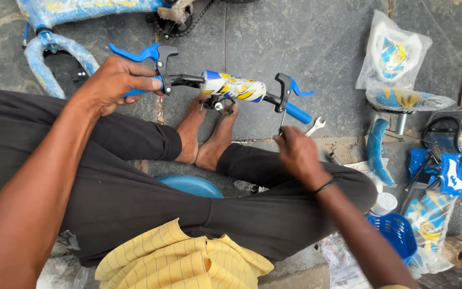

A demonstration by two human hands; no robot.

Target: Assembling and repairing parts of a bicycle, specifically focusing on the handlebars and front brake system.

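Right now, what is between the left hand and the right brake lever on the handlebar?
In the head view, the padded white, yellow and blue centre sleeve sits on the bar between the left hand and the right brake lever, with the left brake lever beside that hand.

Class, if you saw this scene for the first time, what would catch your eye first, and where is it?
In the middle, a small bicycle handlebar with blue grips and brake levers is braced by the person's bare feet. The left hand grips its left end, while the right hand holds a thin tool at the right brake lever. At the right edge lie wrapped blue bicycle parts and a blue basket.
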